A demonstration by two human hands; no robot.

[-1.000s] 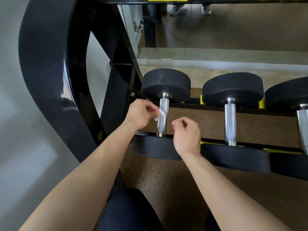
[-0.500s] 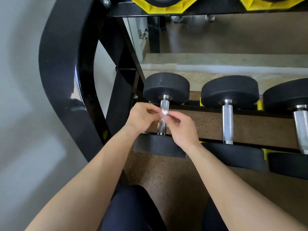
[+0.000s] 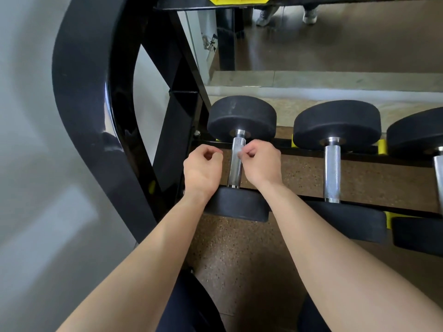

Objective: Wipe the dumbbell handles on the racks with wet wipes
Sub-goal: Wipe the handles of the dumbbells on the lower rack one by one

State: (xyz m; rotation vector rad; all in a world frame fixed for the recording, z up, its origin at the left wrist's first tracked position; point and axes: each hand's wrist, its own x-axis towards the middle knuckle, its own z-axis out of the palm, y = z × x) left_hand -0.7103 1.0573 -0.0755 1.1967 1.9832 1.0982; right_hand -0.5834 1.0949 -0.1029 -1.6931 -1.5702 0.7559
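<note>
The leftmost dumbbell's chrome handle [image 3: 234, 170] stands between its two black heads on the lowest rack shelf. My right hand [image 3: 260, 165] pinches a small white wet wipe [image 3: 239, 154] against the upper right side of that handle. My left hand [image 3: 203, 168] hovers just left of the handle with its fingers curled and nothing visible in them. A second dumbbell handle [image 3: 332, 173] is to the right, and a third handle [image 3: 439, 180] shows at the frame's right edge.
The rack's thick black curved upright [image 3: 96, 116] and a slanted strut [image 3: 182, 116] stand close on the left. Yellow cradles [image 3: 382, 147] sit between the dumbbell heads. An upper shelf [image 3: 239, 0] overhangs. A person's shoes [image 3: 263, 16] show at the top. My dark-clad knees are below.
The wipe passed from my left hand to my right hand. The hands met at the handle, then my left hand drew back to the left. The view shifted slightly.
</note>
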